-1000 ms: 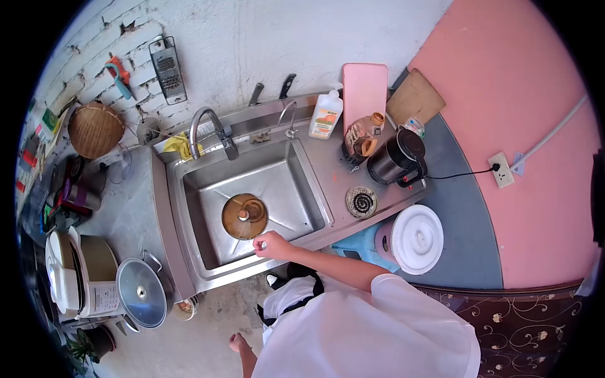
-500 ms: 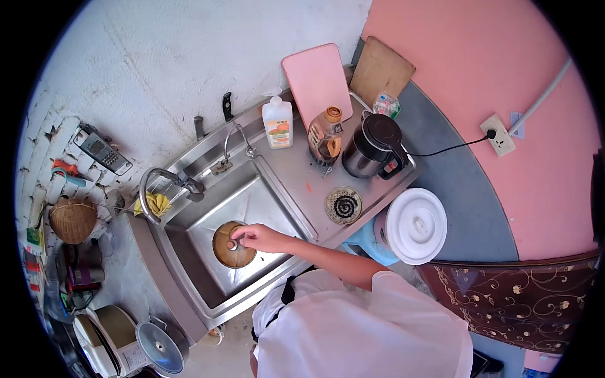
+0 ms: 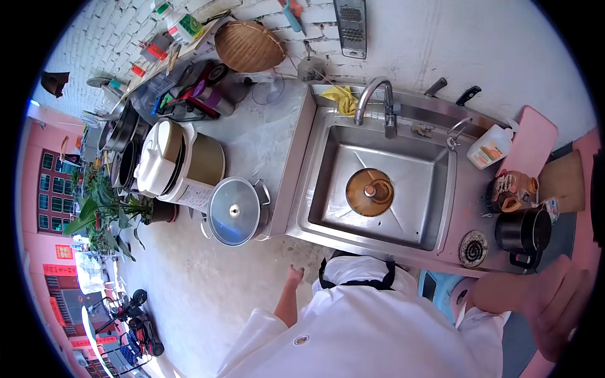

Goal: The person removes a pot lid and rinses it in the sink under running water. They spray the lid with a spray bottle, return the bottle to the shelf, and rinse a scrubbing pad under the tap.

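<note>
A round brown clay pot lid (image 3: 370, 192) with a small centre knob lies flat on the floor of the stainless-steel sink (image 3: 328, 183), near the middle, under the curved tap (image 3: 373, 94). Neither hand touches it. The right hand (image 3: 561, 309) is raised close to the camera at the lower right, blurred, fingers loosely spread and empty. The left hand (image 3: 293, 275) hangs beside the sink's front edge, empty as far as shows. The lid seems set down for washing; reaching for the tap or the dish-soap bottle (image 3: 488, 148) at the sink's back right corner would follow.
</note>
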`<state>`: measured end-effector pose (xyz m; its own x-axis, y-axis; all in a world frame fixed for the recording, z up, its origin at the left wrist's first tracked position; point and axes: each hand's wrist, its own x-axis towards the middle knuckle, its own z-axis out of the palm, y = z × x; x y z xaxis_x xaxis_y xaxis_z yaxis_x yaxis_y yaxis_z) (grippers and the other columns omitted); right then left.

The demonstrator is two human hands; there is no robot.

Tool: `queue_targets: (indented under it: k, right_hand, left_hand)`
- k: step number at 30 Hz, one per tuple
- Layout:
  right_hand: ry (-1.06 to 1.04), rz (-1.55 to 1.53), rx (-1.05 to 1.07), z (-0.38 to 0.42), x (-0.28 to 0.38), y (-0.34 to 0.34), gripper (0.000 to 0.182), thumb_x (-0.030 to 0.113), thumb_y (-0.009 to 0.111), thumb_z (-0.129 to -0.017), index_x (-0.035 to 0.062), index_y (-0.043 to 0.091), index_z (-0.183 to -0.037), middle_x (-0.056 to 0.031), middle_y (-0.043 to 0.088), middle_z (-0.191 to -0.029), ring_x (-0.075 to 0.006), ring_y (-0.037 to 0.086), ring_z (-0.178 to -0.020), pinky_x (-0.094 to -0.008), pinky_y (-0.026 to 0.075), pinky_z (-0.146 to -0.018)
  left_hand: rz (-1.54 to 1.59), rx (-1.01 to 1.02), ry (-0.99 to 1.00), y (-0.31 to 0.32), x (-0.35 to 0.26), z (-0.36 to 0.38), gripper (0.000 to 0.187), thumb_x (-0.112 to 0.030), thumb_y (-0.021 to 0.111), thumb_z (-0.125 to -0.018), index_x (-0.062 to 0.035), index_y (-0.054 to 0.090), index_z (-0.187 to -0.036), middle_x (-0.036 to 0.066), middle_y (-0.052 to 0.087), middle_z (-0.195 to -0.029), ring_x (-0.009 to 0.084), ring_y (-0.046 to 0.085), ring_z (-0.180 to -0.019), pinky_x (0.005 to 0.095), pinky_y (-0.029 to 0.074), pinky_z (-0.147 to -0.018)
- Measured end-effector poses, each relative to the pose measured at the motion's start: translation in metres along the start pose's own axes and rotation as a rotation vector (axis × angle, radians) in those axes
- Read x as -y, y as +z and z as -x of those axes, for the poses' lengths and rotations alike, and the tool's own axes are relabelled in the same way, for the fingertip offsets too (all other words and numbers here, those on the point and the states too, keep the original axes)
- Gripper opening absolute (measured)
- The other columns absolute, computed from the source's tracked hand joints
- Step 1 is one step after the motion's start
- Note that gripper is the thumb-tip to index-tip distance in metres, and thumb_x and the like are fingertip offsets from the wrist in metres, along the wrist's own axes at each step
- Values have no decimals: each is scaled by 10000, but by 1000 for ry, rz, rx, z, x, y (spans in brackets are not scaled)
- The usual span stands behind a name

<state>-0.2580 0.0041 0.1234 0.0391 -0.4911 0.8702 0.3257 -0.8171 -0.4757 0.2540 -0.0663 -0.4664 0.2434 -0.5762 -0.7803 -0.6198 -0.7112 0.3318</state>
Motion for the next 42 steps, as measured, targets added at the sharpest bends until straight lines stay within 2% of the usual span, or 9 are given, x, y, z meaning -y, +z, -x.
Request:
queue_targets:
  k: [1, 3, 4, 6, 19, 23, 27, 30, 42]
  right_hand:
    - [61, 2, 66, -10, -12, 4, 305, 163, 469, -920, 273, 561, -1190, 41, 310, -430, -75, 265, -344, -238, 195, -338]
    - [173, 5, 185, -25, -39, 15, 280, 148, 462, -920, 248, 593, -1147, 44, 299, -434, -67, 269, -355, -240, 188, -344]
    - [216, 4, 209, -31, -47, 21, 276, 145, 460, -920, 242, 602, -1136, 44, 297, -435, -65, 270, -358, -241, 186, -345]
    - [268, 8, 244, -43, -62, 34, 267, 156, 459, -919, 230, 614, -1124, 45, 296, -439, -66, 273, -361, -241, 184, -349]
    - [-18, -130, 83, -61, -134, 122, 332, 354, 467, -915, 167, 666, -1103, 49, 328, -480, -106, 306, -367, -241, 184, -383]
    - [88, -499, 272, -43, -146, 90, 202, 101, 556, -842, 137, 721, -731, 10, 550, -530, -50, 468, -415, -179, 315, -432]
    - [430, -428, -50, 19, -225, 64, 363, 304, 526, -901, -18, 690, -936, -24, 492, -586, -107, 388, -424, -296, 302, -413]
    - [1061, 421, -178, 33, -307, 47, 299, 226, 613, -874, -13, 627, -1053, 46, 453, -654, -43, 387, -594, -207, 329, -533]
    - [889, 628, -260, 36, -483, 49, 144, 74, 603, -852, 10, 639, -975, 5, 595, -797, -51, 516, -712, -207, 432, -655]
  left_hand:
    - [5, 11, -24, -3, 4, 3, 817, -295, 642, -793, 50, 236, -1412, 309, 407, -1352, 384, 390, -1289, 391, 330, -1063]
    - [-237, -81, 57, 17, 70, -67, 797, -321, 609, -797, -34, 227, -1435, 190, 616, -902, 235, 574, -624, 355, 473, -501]
    - [-246, -78, 42, 9, 66, -57, 797, -321, 609, -797, -34, 227, -1435, 190, 616, -902, 235, 574, -624, 355, 473, -501]
    - [-9, 76, -12, 7, 57, -33, 788, -305, 632, -798, 58, 268, -1396, 312, 419, -1343, 385, 412, -1274, 379, 348, -1052]
    - [-56, 126, 73, -16, 77, -115, 681, -313, 645, -797, 41, 397, -1323, 291, 548, -1208, 390, 527, -1150, 404, 420, -974]
    - [-91, 152, 64, -21, 75, -124, 589, -338, 628, -801, -6, 494, -1268, 277, 578, -1164, 368, 547, -1130, 392, 430, -962]
    - [-52, 137, 71, -20, 83, -134, 505, -335, 620, -797, -7, 580, -1180, 247, 621, -1102, 357, 580, -1077, 392, 453, -930]
    - [-15, 122, 16, -33, 72, -112, 489, -323, 616, -794, -6, 590, -1166, 236, 634, -1079, 357, 597, -1044, 392, 466, -906]
    - [168, 12, -52, -9, 149, -100, 426, -291, 609, -800, 31, 616, -1079, 240, 645, -1041, 347, 611, -1019, 392, 475, -892]
